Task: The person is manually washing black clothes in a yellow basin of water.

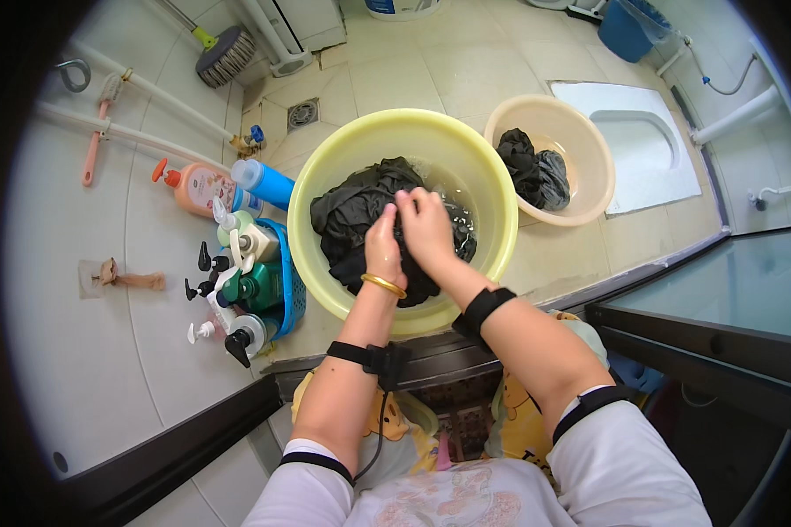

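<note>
A large yellow plastic basin [311, 263] stands on the tiled floor, with wet black cloth [362, 197] bunched in soapy water [458, 188]. My left hand [383, 249], a gold bangle [383, 284] at its wrist, is over the middle of the cloth with its thumb side up. Close beside it is my right hand [427, 227], fingers curled and their tips almost meeting the left fingers. Dark cloth shows between the palms. Whether either hand grips a fold of it is hidden.
A smaller peach-coloured basin [590, 174] with dark wet cloth [534, 172] stands at the right, by a white squat toilet [656, 141]. A blue basket [293, 280] of pump bottles is against the yellow basin's left. A dark door frame [692, 352] borders the lower right.
</note>
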`<state>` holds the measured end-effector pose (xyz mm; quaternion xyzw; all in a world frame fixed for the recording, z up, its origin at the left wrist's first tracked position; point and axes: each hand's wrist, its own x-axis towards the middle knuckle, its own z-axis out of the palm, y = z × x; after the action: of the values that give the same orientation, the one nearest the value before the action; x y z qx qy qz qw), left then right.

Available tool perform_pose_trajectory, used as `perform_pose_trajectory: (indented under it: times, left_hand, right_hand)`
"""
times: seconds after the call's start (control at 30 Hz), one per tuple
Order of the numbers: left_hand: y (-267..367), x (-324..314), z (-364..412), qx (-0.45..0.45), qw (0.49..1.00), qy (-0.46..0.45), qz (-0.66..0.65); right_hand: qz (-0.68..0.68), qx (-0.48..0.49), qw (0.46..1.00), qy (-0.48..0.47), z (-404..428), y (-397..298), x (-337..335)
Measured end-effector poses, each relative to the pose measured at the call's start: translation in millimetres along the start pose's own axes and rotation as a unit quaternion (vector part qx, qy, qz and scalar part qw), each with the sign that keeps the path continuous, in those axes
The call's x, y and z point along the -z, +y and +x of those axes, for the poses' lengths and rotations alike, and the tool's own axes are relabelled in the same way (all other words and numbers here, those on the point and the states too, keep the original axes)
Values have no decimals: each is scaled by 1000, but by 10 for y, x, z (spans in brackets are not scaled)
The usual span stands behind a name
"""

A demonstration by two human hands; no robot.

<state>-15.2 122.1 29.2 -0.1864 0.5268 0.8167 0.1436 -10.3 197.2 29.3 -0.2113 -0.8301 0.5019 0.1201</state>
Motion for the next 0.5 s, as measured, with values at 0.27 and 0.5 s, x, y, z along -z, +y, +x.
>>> perform_pose_trajectory:
  times: [0.27,0.5]
  left_hand:
    - [-26,138,40,-17,999,-26,-16]
    - [640,281,-66,-173,856,-277,402]
  right_hand:
    - [102,-108,984,-95,241,137,41]
    - [298,-134,928,-177,319,-348,493]
